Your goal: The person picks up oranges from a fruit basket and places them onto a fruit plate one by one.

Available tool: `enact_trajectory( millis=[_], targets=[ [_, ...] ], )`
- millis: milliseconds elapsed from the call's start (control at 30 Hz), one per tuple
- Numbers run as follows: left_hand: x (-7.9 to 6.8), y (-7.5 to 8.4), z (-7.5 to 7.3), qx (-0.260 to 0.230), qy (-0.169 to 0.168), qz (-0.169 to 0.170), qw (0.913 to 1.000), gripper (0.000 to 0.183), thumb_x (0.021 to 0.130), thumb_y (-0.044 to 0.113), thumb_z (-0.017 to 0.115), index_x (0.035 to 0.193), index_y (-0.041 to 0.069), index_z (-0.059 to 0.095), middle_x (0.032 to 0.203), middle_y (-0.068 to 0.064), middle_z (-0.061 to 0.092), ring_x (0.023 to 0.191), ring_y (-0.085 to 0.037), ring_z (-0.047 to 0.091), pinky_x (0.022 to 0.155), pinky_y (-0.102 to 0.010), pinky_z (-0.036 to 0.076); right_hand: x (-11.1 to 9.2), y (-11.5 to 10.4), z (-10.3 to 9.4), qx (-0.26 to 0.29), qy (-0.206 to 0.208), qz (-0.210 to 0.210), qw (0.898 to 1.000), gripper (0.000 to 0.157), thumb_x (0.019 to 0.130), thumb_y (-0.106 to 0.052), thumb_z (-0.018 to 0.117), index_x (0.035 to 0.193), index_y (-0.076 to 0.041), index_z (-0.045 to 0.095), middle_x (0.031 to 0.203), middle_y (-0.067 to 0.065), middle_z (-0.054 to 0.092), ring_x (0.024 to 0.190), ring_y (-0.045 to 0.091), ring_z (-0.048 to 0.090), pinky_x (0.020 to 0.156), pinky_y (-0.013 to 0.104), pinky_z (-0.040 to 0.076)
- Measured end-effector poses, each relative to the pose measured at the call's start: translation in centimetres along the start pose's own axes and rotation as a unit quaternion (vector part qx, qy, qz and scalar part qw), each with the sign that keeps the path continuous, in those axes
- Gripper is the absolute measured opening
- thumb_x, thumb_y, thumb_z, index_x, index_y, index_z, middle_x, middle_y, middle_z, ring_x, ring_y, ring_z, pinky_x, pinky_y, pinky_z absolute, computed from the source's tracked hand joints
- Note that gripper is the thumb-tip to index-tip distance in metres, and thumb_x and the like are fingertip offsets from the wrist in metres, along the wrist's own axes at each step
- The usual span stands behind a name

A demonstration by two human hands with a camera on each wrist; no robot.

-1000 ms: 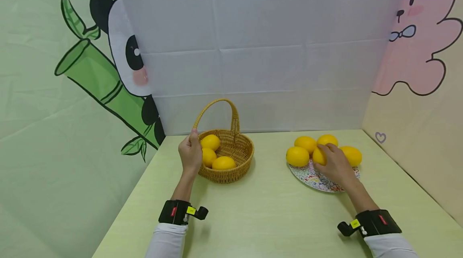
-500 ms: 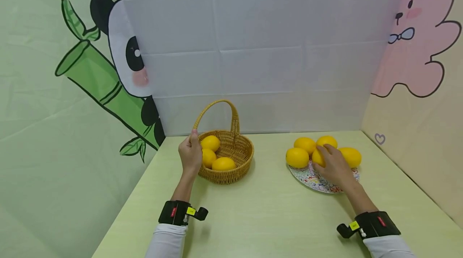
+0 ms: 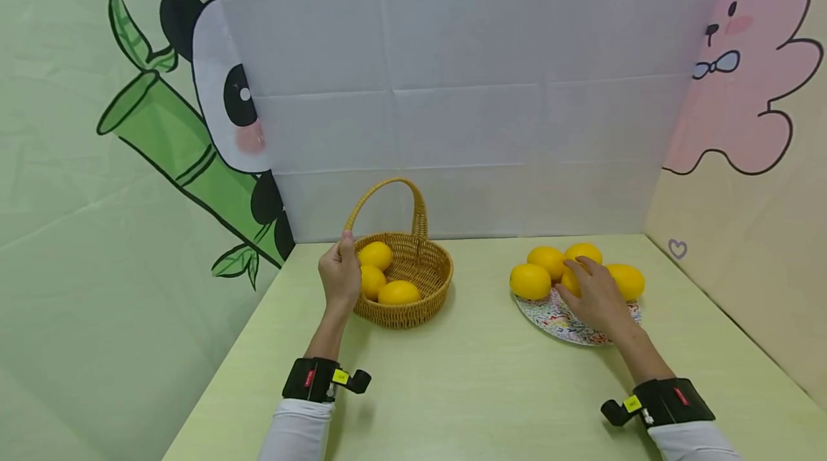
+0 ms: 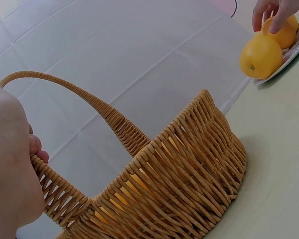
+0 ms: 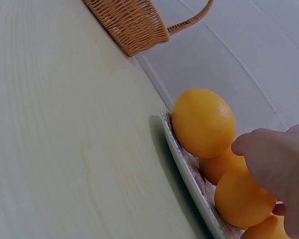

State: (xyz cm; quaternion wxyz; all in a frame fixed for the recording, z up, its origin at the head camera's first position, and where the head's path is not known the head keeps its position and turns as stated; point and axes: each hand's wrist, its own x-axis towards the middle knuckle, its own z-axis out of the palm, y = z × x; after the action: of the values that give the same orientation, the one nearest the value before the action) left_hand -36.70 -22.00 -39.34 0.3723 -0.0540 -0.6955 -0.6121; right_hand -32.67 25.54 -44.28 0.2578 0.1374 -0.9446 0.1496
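Note:
My left hand [image 3: 339, 278] grips the handle [image 3: 388, 184] of a wicker basket [image 3: 407, 315], low on its near left side. Three yellow lemons [image 3: 398, 293] lie in the basket's left and front part. At the right, my right hand [image 3: 597, 296] is over a patterned plate [image 3: 555, 317] of several lemons. Its thumb and fingers are spread about one middle lemon [image 3: 570, 281], with a gap showing at the thumb. In the right wrist view, the thumb tip is beside the leftmost lemon [image 5: 203, 123]. The hand hides part of the middle lemon.
The pale table [image 3: 465, 375] runs between basket and plate. A white sheet [image 3: 465, 123] hangs behind both. Side walls carry a panda drawing [image 3: 222, 87] at left and a pink bear drawing [image 3: 743, 109] at right. Each wrist wears a black camera strap [image 3: 675, 401].
My right thumb and fingers have loosened from the middle lemon, which sits slightly lower and farther right between them. The back-left lemon has shifted a little right. My left hand has stayed on the handle.

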Motion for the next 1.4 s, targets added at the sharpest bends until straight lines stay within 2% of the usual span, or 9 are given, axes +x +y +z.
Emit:
enact_trajectory(
  millis=[133,233,367,467,800,1100,1233,1400],
  targets=[
    [-0.6,2.2,-0.3,0.0,-0.004,0.005,1.0,0.057,0.11,0.029,0.049,0.058,0.009,0.037,0.049,0.006,0.031,0.038,0.001,0.024,0.039,-0.018,0.017,0.0,-0.1,0.0,0.004,0.002,0.001,1.0,0.059,0.095,-0.024,0.072,0.141,0.008,0.054,0.143,0.036,0.045,0.126,0.053,0.041,0.103,0.069,0.035],
    [-0.5,1.8,-0.4,0.0,-0.006,0.005,1.0,0.059,0.109,0.037,0.049,0.058,0.01,0.038,0.049,0.006,0.031,0.038,-0.003,0.025,0.038,-0.02,0.018,0.1,-0.2,0.0,0.006,0.011,-0.004,1.0,0.058,0.096,-0.024,0.072,0.141,0.007,0.055,0.143,0.036,0.045,0.127,0.053,0.04,0.104,0.07,0.033],
    [0.1,-0.5,-0.1,-0.003,-0.008,0.002,1.0,0.063,0.106,0.052,0.048,0.058,0.013,0.038,0.049,0.004,0.031,0.039,-0.009,0.026,0.037,-0.021,0.017,0.2,-0.4,-0.1,0.01,0.023,-0.011,1.0,0.056,0.096,-0.024,0.071,0.141,0.006,0.056,0.143,0.035,0.046,0.128,0.052,0.039,0.104,0.07,0.031],
    [0.1,-0.6,-0.2,-0.001,-0.01,0.001,0.9999,0.063,0.106,0.054,0.048,0.058,0.014,0.037,0.049,0.004,0.032,0.039,-0.011,0.027,0.036,-0.02,0.018,0.4,-0.6,-0.3,0.013,0.029,-0.015,0.999,0.055,0.097,-0.025,0.07,0.141,0.006,0.056,0.143,0.033,0.047,0.129,0.051,0.039,0.105,0.07,0.03],
    [0.2,-0.7,-0.1,0.003,-0.007,0.005,1.0,0.063,0.107,0.052,0.047,0.059,0.012,0.038,0.049,0.005,0.032,0.039,-0.011,0.028,0.037,-0.021,0.018,1.0,-2.1,-1.0,0.027,0.04,-0.027,0.998,0.055,0.098,-0.027,0.067,0.142,0.003,0.055,0.146,0.031,0.046,0.132,0.049,0.038,0.106,0.07,0.029],
    [0.0,-0.5,-0.1,0.008,-0.004,-0.003,1.0,0.062,0.107,0.05,0.048,0.058,0.013,0.038,0.048,0.006,0.032,0.039,-0.01,0.027,0.037,-0.021,0.018,1.9,-4.9,-1.8,0.057,0.03,-0.045,0.997,0.058,0.096,-0.031,0.07,0.145,-0.002,0.055,0.15,0.027,0.043,0.133,0.048,0.037,0.105,0.071,0.03],
    [0.0,-0.3,0.0,0.011,0.002,-0.002,0.9999,0.061,0.108,0.047,0.048,0.058,0.012,0.038,0.049,0.006,0.031,0.039,-0.005,0.026,0.037,-0.021,0.017,2.7,-6.3,-1.9,0.06,0.023,-0.065,0.996,0.058,0.097,-0.032,0.069,0.146,-0.005,0.054,0.152,0.025,0.041,0.136,0.046,0.035,0.107,0.069,0.03],
    [-0.1,0.3,0.0,0.011,0.007,0.002,0.9999,0.059,0.11,0.035,0.049,0.058,0.009,0.036,0.049,0.005,0.028,0.038,0.002,0.021,0.039,-0.021,0.015,3.9,-8.2,-1.7,0.066,0.021,-0.093,0.993,0.058,0.096,-0.033,0.069,0.145,-0.005,0.055,0.15,0.023,0.044,0.136,0.043,0.037,0.106,0.067,0.033]
  ],
)
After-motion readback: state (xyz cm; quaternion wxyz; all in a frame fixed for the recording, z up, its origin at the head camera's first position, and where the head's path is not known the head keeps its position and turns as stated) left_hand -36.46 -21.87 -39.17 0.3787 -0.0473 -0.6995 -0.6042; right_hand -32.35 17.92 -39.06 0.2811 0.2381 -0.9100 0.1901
